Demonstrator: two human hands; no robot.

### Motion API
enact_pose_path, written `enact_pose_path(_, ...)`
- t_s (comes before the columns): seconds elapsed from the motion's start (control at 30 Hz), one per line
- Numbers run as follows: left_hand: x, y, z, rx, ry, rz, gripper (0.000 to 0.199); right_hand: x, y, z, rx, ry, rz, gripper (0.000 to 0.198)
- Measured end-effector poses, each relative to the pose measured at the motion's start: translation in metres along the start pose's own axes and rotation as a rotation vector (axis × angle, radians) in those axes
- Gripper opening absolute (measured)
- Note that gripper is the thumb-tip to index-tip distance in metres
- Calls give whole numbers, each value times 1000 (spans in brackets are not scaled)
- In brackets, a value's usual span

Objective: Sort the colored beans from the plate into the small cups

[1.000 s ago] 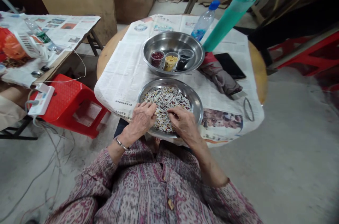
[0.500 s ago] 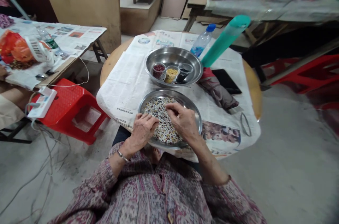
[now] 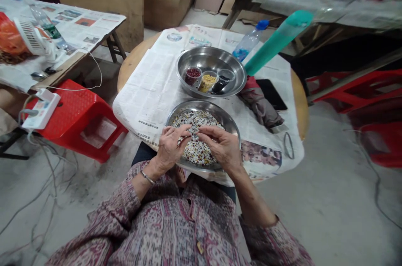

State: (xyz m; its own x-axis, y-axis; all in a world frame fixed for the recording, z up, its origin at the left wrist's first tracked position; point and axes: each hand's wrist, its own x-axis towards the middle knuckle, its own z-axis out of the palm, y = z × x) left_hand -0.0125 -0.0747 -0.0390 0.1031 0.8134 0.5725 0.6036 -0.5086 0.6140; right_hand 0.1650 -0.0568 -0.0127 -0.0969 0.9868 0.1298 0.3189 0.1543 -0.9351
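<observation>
At the near edge of the round surface (image 3: 132,63), both hands hover over the steel pan (image 3: 231,125) of mixed grains (image 3: 197,153). The left hand (image 3: 169,148) and right hand (image 3: 221,146) have fingers pinched together, tips nearly meeting; whether they grip a grain, I cannot tell. Beyond, a steel bowl (image 3: 211,57) holds 3 small cups (image 3: 207,81). A teal bottle (image 3: 278,42) leans at the far right edge.

I cannot tell what, if anything, the left hand (image 3: 170,147) and right hand (image 3: 220,145) pinch: the mixed grains (image 3: 196,121) are too small. Both hands hide the near rim of the steel plate (image 3: 233,125). The upper right of the frame is blurred.
</observation>
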Motion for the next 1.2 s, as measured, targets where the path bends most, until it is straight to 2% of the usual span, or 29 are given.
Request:
enact_pose_path(0.17, 0, 0, 2, 6, 13, 43, 27, -12, -1, 7, 159, -60, 87, 25)
enact_pose_path(0.33, -1, -1, 2, 26, -21, 52, 18, -12, 0, 11, 171, -18, 118, 23)
enact_pose_path(0.47, -6, -3, 2, 24, 1, 52, 12, 2, -2, 5, 146, 22, 120, 21)
enact_pose_path(0.6, -8, -4, 2, 16, -29, 21, 12, 44, -16, -12, 5, 140, 27, 24)
enact_pose_path(0.67, -9, -5, 3, 9, -43, 3, 13, 77, -24, -22, -76, 236, -61, 23)
enact_pose_path(0.8, -9, -5, 3, -23, -39, -17, 15, 149, -28, -36, -259, 317, -221, 21)
enact_pose_path(0.9, -9, -6, 4, -44, -34, -27, 16, 179, -23, -43, -391, 308, -198, 21)
enact_pose_path(0.97, -9, -6, 4, -55, -33, -22, 16, 176, -20, -47, -431, 336, -185, 25)
enact_pose_path(1.03, -10, -6, 4, -60, -25, -14, 17, 154, -17, -50, -414, 370, -193, 28)
enact_pose_path(1.2, -10, -2, 1, -37, -16, 3, 16, 61, 3, -55, -426, 382, -166, 27)
